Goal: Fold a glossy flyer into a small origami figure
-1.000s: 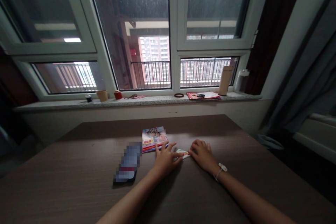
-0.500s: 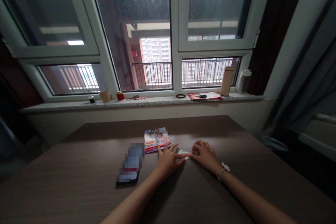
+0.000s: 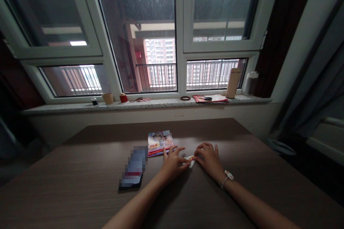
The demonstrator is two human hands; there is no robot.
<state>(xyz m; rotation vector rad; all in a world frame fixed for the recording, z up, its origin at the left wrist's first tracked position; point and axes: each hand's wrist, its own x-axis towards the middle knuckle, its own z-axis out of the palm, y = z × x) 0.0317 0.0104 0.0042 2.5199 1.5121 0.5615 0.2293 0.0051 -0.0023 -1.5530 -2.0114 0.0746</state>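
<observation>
– On the wood-grain table [image 3: 80, 171], what's being handled?
– Small printed paper piece [image 3: 191, 164], between both hands, right of flyer stack [image 3: 160, 141]. Partly covered by left hand [image 3: 173, 165]; edge met by right hand [image 3: 209, 159]. Pinched or just pressed: can't be told.

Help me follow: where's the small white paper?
In the head view, just right of centre, the small white paper is between the left hand and right hand.

Table [image 3: 80, 164], lower frame: phone [image 3: 133, 168], L of ctr; booklets [image 3: 160, 140], behind phone to R; paper piece [image 3: 191, 162], btwn L hand [image 3: 174, 165] & R hand [image 3: 210, 160]. Sill [image 3: 166, 104], mid-frame behind table: cup [image 3: 108, 98], L; flask [image 3: 233, 83], R.
</observation>
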